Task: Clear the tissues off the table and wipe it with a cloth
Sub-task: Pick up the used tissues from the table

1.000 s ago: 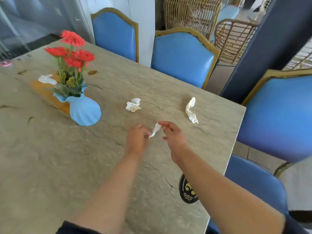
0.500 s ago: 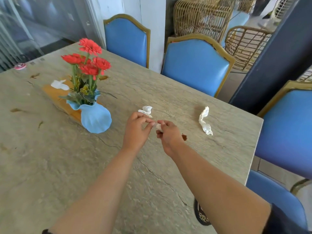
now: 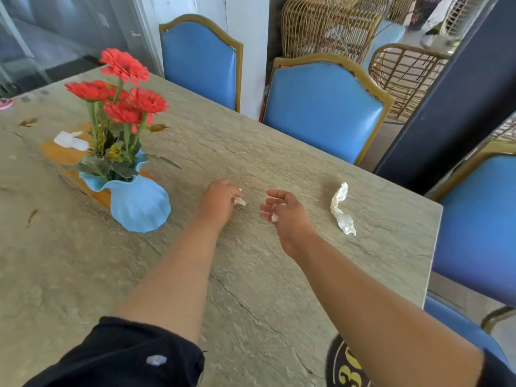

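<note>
My left hand (image 3: 217, 202) lies palm-down on the stone table (image 3: 251, 289), its fingers closed over a crumpled white tissue (image 3: 240, 201) of which only small bits show. My right hand (image 3: 287, 216) hovers just to the right, fingers loosely curled, with a small white tissue scrap (image 3: 275, 218) tucked in the palm. A long twisted tissue (image 3: 341, 209) lies on the table to the right of my right hand, apart from it. Another white tissue (image 3: 69, 139) rests on an orange board behind the vase. No cloth is in view.
A blue vase of red flowers (image 3: 139, 202) stands left of my left hand on an orange board (image 3: 55, 153). Blue padded chairs (image 3: 321, 113) line the far and right sides. The table's right edge (image 3: 435, 247) is near. A round black sticker (image 3: 343, 364) sits at the near edge.
My hands, joined over the small scrap before, have parted. The left hand has gone onto the crumpled tissue; the right keeps the scrap and has drifted right.
</note>
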{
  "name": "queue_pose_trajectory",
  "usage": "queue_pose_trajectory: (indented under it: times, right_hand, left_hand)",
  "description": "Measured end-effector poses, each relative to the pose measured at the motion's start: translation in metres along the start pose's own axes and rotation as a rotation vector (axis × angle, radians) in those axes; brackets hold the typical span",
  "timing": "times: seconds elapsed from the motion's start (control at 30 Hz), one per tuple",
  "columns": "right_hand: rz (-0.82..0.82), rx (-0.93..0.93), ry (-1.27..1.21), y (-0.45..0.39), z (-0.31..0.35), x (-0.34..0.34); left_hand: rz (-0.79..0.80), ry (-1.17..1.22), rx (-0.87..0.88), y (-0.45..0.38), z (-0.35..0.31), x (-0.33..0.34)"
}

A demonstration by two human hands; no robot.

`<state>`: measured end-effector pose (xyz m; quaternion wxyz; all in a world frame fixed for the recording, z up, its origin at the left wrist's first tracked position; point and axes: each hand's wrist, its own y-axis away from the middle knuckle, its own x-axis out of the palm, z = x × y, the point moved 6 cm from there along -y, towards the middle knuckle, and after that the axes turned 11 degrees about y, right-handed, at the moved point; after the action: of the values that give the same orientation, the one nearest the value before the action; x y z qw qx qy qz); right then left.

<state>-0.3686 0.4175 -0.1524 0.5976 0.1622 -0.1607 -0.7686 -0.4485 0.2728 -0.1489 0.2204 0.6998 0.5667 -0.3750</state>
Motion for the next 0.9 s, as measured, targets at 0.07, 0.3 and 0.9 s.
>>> queue_pose_trajectory:
  times: [0.07,0.3,0.9]
  right_hand:
    - [0.010,0.003,-0.085,0.000,0.001,-0.003]
    - [0.122,0.003,-0.314,0.007,0.004,-0.022]
    - [-0.351,0.041,0.076,0.037,-0.018,-0.194]
  left_hand:
    - [-0.050,0.175,-0.069,0.006,-0.010,-0.006]
    - [-0.063,0.549,-0.148,0.032,-0.074,0.016]
    - [0.288,0.069,0.163,-0.001,-0.166,0.145]
